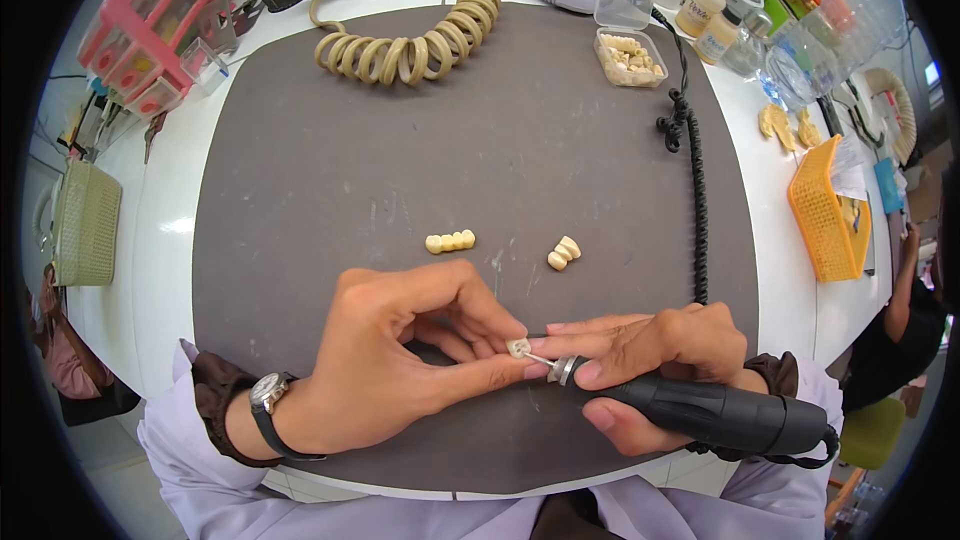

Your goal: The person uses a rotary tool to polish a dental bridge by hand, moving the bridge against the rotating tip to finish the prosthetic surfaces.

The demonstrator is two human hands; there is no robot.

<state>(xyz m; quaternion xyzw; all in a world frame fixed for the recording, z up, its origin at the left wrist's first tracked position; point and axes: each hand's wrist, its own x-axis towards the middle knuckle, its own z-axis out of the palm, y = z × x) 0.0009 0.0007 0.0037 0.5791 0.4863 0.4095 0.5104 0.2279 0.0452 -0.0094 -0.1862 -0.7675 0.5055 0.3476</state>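
Observation:
Between the thumb and forefinger of my left hand [420, 345] is a small whitish dental crown [518, 347], partly covered by the fingertips. My right hand [660, 350] grips a black dental handpiece [715, 410] with a metal collar. Its thin bur [541, 360] points left and its tip meets the crown, as far as I can see. Fingers of my right hand reach over beside the left fingertips. Beyond my hands, a row of joined tooth crowns [450, 241] lies on the grey mat, with a shorter joined piece [564, 253] to its right.
The grey mat [450, 150] covers the white table. A black coiled cord [699, 210] runs down its right side; a beige coiled hose [410, 58] lies at the back. An opened clear box of teeth [630, 58], bottles [703, 6] and an orange basket [828, 210] stand right. Two people sit at the sides.

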